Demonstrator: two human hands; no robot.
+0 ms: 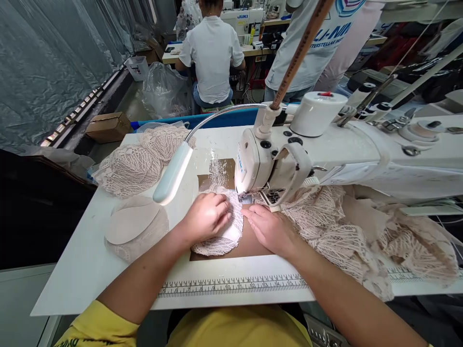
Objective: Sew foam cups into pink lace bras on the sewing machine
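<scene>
A round lace bra cup piece [237,230] with a pale lining lies under the presser foot [246,198] of a white sewing machine [253,161]. On its left part rests my left hand [208,217], closed, with curled fingers pressing the fabric. My right hand [269,226] lies low beside the foot, its fingers stretched out toward the needle area. Its fingertips touch the cup's right edge, close to the stitching point. Beneath the cup is a brown plate [253,243] set in the white table. The needle itself is too small to make out.
Left on the table [83,260] are smooth cup pieces [132,219] and lace cups [130,168]. A bendable lamp [173,173] arches over the work. Gathered lace fabric [333,231] lies right. A ruler strip [235,286] follows the front edge. People [213,58] are beyond the table.
</scene>
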